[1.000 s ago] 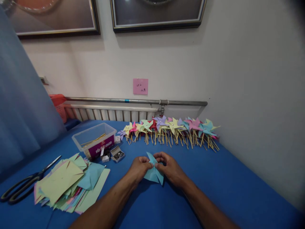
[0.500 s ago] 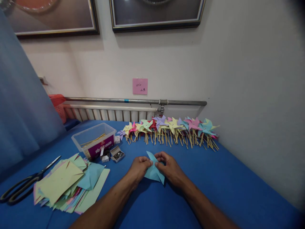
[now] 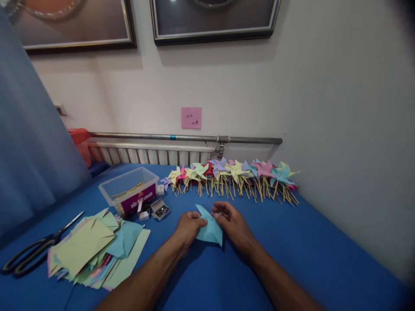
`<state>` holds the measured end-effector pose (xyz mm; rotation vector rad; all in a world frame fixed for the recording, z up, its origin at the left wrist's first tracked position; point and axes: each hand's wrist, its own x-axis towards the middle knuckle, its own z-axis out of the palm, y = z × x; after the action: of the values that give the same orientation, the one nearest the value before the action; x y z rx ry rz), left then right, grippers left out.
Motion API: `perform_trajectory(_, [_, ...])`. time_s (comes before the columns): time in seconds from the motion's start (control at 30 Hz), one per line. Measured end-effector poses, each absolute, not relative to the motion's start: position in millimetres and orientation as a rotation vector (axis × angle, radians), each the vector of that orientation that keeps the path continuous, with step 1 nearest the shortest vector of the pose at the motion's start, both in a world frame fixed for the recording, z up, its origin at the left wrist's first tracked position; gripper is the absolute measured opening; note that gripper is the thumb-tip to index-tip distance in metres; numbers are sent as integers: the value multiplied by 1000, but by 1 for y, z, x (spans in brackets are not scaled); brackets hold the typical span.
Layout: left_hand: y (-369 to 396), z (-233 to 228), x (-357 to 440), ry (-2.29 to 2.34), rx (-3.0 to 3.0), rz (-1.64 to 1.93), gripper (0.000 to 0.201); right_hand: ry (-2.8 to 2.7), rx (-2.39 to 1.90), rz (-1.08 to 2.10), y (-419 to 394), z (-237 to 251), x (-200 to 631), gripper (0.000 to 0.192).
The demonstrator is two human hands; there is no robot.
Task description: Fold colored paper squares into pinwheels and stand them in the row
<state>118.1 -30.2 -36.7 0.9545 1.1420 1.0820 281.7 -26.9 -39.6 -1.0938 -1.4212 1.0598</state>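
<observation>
paper [image 3: 209, 230], light blue and partly folded, lies on the blue table [image 3: 308, 259] between both hands. left hand [image 3: 188, 226] pinches its left edge; right hand [image 3: 233, 224] pins its top corner with curled fingers. finished pinwheels [image 3: 233, 175] line the wall behind.

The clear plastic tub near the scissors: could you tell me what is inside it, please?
Through the clear plastic tub a few thin yellowish sticks show, lying along the bottom. A purple label covers the front wall, so anything low behind it is hidden.
</observation>
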Motion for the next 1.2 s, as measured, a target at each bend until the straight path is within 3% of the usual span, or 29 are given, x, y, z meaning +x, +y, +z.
perform_trajectory(0.27, [-22,-33,107,1056,783,1240,21,-1335,-995,1239,-26,-45,277,46])
perform_trajectory(0.43, [-19,-33,102,1105,780,1278,21,-1460,-927,1324,-39,-37,273,33])
perform_trajectory(0.8, [-20,-34,103,1139,836,1259,23,-1869,-1017,915,-40,-26,282,20])
perform_trajectory(1.2, [-27,-35,114,1106,826,1199,20,-1522,-1075,1134,-37,-42,270,28])
